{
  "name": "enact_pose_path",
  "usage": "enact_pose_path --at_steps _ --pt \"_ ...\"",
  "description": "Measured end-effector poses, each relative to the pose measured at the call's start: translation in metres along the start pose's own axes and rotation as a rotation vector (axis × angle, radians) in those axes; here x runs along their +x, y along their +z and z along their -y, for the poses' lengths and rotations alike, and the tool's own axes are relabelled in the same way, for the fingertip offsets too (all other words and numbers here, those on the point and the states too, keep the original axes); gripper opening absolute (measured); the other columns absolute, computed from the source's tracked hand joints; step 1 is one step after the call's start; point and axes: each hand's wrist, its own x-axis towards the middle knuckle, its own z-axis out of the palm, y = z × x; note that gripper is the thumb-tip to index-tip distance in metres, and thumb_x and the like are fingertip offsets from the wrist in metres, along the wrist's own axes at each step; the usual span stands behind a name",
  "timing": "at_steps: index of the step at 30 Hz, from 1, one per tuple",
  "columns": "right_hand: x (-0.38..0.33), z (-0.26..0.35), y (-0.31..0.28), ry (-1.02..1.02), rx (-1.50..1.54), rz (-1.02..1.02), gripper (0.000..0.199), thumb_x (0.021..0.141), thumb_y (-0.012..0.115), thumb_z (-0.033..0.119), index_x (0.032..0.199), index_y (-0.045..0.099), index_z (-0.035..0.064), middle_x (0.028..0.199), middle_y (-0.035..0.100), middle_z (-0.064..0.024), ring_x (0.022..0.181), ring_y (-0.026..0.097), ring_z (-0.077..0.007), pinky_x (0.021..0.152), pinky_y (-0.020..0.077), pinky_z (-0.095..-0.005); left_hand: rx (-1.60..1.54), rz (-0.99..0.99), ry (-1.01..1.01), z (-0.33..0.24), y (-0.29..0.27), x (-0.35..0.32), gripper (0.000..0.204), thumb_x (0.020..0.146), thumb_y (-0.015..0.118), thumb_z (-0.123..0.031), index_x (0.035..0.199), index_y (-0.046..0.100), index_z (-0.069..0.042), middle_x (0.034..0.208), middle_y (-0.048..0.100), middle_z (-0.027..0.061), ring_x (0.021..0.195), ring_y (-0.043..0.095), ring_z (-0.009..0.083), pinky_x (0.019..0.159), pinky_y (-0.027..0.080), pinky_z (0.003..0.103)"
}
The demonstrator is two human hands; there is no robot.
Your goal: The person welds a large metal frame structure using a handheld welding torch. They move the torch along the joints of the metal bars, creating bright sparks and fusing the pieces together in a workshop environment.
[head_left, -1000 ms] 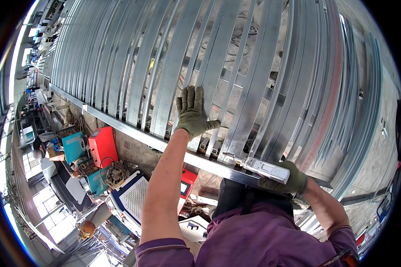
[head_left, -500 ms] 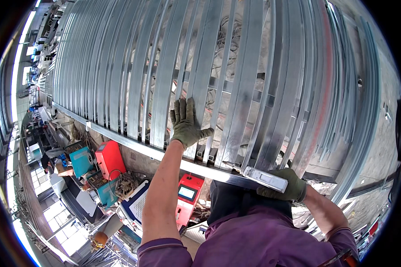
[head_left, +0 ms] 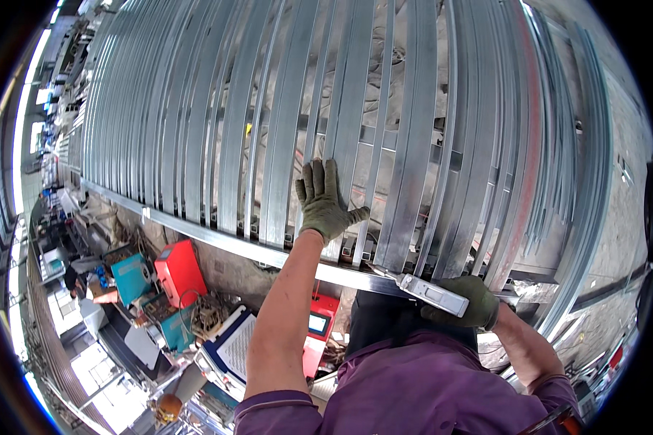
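Note:
My left hand (head_left: 325,206), in a dark green glove, lies palm down with fingers spread on a galvanized steel tube (head_left: 347,109) and the narrow gap beside it. In my gloved right hand (head_left: 477,304), close to my waist, is a boxy silver-white handheld welding torch (head_left: 434,294). Its thin nozzle points left, close to the tube ends along the front rail (head_left: 268,254). Whether the tip touches the metal I cannot tell. My right fingers are closed around the torch body and partly hidden by it.
Several parallel steel tubes form a wide grid, packed tighter at the left. Loose thin profiles (head_left: 548,145) lie at the right. Below the rail stand a red cabinet (head_left: 180,272), a red machine with a screen (head_left: 321,319) and teal units (head_left: 130,279). Cables (head_left: 209,315) lie tangled between them.
The grid's middle has shifted rightward in view, my left hand along with it, still flat on the tubes. The torch nozzle now sits slightly further left relative to the tubes.

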Motion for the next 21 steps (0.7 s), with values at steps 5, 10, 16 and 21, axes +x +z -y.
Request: enact_pose_path --at_steps 5,10,16,21 --pt "-0.007 0.015 0.029 0.055 -0.146 -0.053 0.048 0.093 0.085 0.058 0.112 0.079 0.0143 0.086 0.077 -0.0136 0.078 0.078 -0.0382 0.069 0.0618 -0.0471 -0.023 -0.06 0.045 0.0 0.003 0.003 0.159 0.075 0.088 -0.081 0.182 -0.008 -0.011 0.189 -0.004 0.0258 0.174 -0.014 0.0436 0.139 -0.007 0.06" --pt "-0.021 0.034 0.043 0.101 -0.168 -0.096 0.043 0.092 0.09 0.051 0.107 0.079 0.0123 0.085 0.076 -0.0119 0.075 0.076 -0.0362 0.067 0.0601 -0.044 0.057 -0.03 0.003 -0.017 -0.008 -0.004 0.152 0.081 0.085 -0.079 0.181 -0.003 -0.008 0.188 0.004 0.0275 0.175 -0.003 0.0432 0.141 0.001 0.056" --pt "-0.053 0.029 0.095 0.028 0.058 -0.336 0.037 0.092 0.095 0.029 0.118 0.081 0.0083 0.088 0.078 -0.0096 0.079 0.08 -0.03 0.068 0.0629 -0.0384 0.025 0.198 -0.196 -0.051 -0.04 -0.004 0.158 0.077 0.084 -0.085 0.181 -0.004 -0.004 0.186 0.007 0.0329 0.173 0.015 0.0466 0.136 0.03 0.054" --pt "-0.06 0.027 0.12 0.01 0.091 -0.425 0.039 0.093 0.093 0.024 0.126 0.08 0.0072 0.1 0.08 -0.0089 0.088 0.082 -0.0266 0.074 0.0649 -0.0364 0.061 0.201 -0.306 -0.079 -0.049 -0.006 0.168 0.07 0.089 -0.086 0.18 -0.009 -0.005 0.183 0.009 0.0376 0.171 0.019 0.0496 0.132 0.038 0.054"
